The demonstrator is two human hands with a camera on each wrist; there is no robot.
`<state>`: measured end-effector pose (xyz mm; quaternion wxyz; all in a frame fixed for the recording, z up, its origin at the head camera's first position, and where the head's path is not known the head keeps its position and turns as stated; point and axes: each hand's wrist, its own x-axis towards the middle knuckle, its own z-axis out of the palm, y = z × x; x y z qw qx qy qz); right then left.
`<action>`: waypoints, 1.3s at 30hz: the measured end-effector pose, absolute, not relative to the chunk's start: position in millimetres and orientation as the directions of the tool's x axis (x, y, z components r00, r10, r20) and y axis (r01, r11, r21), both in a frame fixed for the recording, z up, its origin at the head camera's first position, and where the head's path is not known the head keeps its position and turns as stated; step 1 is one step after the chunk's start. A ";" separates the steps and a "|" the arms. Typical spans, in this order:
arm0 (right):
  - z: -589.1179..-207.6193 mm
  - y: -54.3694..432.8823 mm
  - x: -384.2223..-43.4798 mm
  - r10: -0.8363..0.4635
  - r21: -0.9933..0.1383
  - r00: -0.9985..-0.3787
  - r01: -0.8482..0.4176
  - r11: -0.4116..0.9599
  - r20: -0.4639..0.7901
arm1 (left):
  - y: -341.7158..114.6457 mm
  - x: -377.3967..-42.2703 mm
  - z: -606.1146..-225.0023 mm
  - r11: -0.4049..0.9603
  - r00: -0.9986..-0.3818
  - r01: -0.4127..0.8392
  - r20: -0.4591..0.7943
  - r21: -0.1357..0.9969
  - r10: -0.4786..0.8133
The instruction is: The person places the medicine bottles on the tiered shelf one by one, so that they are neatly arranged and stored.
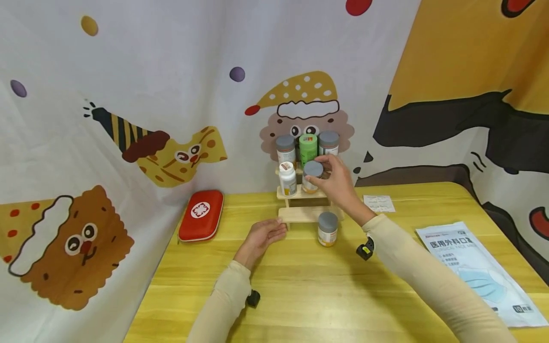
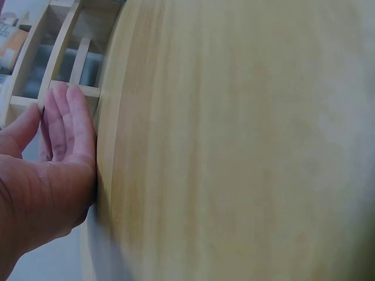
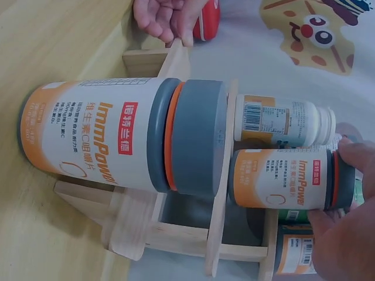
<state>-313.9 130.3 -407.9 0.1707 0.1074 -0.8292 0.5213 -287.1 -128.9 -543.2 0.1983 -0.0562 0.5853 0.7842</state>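
A three-step wooden rack (image 1: 302, 215) stands against the backdrop. My right hand (image 1: 340, 180) pinches the grey lid of an orange-and-white vitamin C jar (image 3: 275, 178) on the middle step, beside a small white bottle (image 1: 288, 181). My left hand (image 1: 263, 235) holds the left end of the bottom step, thumb at its edge and fingers against the frame in the left wrist view. A second vitamin C jar (image 1: 328, 230) stands upright on the table before the rack. On the top step are a green container (image 1: 308, 150) and two grey-lidded jars, left jar (image 1: 286, 151) and right jar (image 1: 329, 143).
A red zip case (image 1: 200, 216) lies left of the rack. To the right are a small printed paper (image 1: 379, 203) and a white face-mask packet (image 1: 478, 274). A cartoon-print cloth (image 1: 180, 71) hangs behind the wooden table (image 1: 291, 295).
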 end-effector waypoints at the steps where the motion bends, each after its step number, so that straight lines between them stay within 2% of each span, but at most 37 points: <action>1: -407.2 130.1 -314.0 0.014 -0.830 -0.919 -0.350 0.435 0.395 | -128.9 -287.0 -542.9 -0.237 -0.915 -0.377 -0.321 0.895 0.245; 39: -408.7 114.3 -321.1 0.072 -0.695 -0.872 -0.333 0.637 0.484 | -127.6 -288.0 -540.2 -0.232 -0.915 -0.381 -0.327 0.895 0.238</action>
